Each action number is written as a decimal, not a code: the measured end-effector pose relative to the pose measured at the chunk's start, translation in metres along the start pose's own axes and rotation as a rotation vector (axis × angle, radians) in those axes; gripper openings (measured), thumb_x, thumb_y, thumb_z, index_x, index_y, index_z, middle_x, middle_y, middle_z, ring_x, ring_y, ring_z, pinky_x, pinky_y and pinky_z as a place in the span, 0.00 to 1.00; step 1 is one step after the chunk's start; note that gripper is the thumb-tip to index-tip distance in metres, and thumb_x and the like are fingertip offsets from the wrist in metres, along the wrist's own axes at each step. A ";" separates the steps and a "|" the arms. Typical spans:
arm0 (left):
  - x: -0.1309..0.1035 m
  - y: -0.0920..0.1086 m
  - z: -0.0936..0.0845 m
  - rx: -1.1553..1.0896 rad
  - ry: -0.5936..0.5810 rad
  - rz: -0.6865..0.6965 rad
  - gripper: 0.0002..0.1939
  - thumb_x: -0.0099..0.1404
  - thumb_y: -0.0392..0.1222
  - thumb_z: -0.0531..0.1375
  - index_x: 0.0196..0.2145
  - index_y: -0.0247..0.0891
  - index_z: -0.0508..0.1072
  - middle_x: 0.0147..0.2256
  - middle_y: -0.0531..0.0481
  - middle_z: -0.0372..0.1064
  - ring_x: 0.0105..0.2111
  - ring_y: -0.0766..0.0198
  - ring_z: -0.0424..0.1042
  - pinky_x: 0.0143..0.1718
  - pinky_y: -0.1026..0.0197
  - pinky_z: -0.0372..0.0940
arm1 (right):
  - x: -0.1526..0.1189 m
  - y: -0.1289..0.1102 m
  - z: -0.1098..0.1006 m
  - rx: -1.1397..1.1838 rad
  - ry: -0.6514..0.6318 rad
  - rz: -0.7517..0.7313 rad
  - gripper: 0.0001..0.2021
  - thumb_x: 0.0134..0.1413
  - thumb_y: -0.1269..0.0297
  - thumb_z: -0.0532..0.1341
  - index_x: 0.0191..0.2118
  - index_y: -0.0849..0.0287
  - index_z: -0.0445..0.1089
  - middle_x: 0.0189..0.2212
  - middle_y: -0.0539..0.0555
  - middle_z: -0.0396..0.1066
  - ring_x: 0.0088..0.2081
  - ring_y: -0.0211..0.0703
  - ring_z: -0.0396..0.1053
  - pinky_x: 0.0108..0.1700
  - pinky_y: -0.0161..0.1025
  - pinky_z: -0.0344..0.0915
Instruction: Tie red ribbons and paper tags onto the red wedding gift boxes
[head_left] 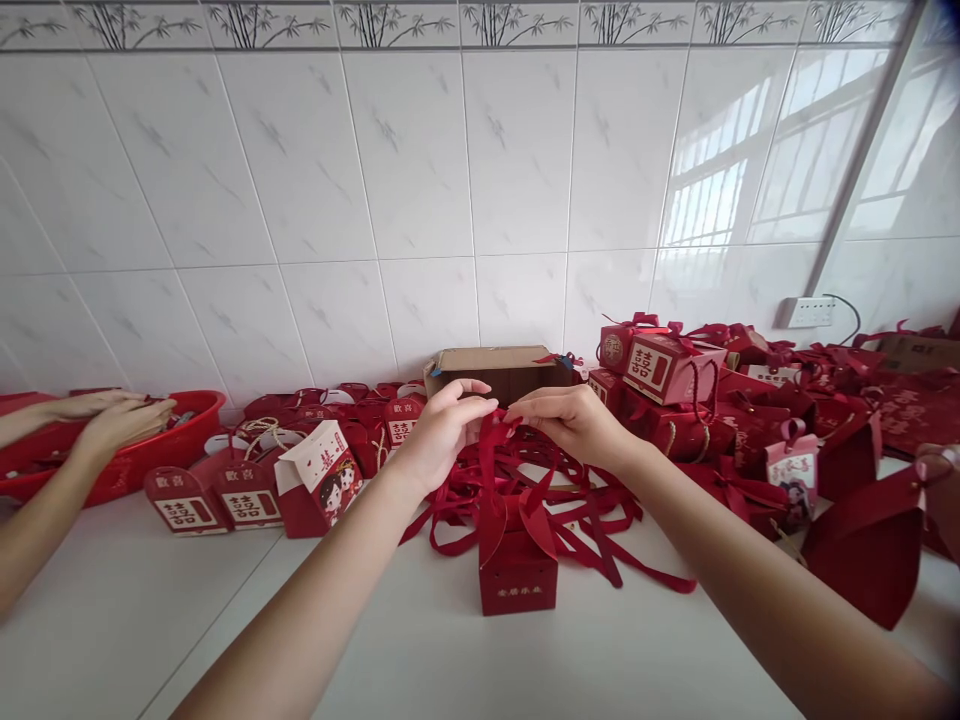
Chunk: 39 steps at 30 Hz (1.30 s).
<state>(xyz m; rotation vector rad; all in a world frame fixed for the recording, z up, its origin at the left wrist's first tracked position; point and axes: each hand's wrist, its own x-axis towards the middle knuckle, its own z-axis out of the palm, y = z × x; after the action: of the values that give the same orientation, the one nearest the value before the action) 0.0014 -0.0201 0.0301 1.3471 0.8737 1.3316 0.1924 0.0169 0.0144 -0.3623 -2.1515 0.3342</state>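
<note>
A small red gift box [518, 575] with pale lettering stands upright on the white table, its curved top flaps drawn together. A red ribbon [489, 455] rises from its top to my fingers. My left hand [452, 430] pinches the ribbon between thumb and fingers, above and slightly left of the box. Opposite it, my right hand [570, 420] is closed on the ribbon too, the fingertips of both hands nearly meeting. Behind the box lies a tangle of loose red ribbons [600, 530] on the table.
Several finished red boxes [251, 490] stand at left, beside a red basin [202, 425] where another person's hands [124, 420] work. An open cardboard box [491, 365] is against the tiled wall. Red boxes [667, 370] are piled at right, with part of another hand [941, 490] at the edge.
</note>
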 end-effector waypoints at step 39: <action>-0.063 -0.097 -0.098 0.944 0.065 0.212 0.06 0.56 0.45 0.64 0.26 0.43 0.74 0.40 0.45 0.72 0.47 0.50 0.70 0.50 0.54 0.64 | -0.146 0.015 0.025 -0.501 0.257 0.722 0.24 0.57 0.53 0.56 0.55 0.61 0.66 0.54 0.65 0.66 0.55 0.60 0.66 0.54 0.54 0.65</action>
<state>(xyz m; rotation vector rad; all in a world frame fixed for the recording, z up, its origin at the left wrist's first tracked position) -0.0881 -0.0424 -0.0903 2.1613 1.5419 1.1440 0.2548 -0.0271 -0.1139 -1.3994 -1.7631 0.1240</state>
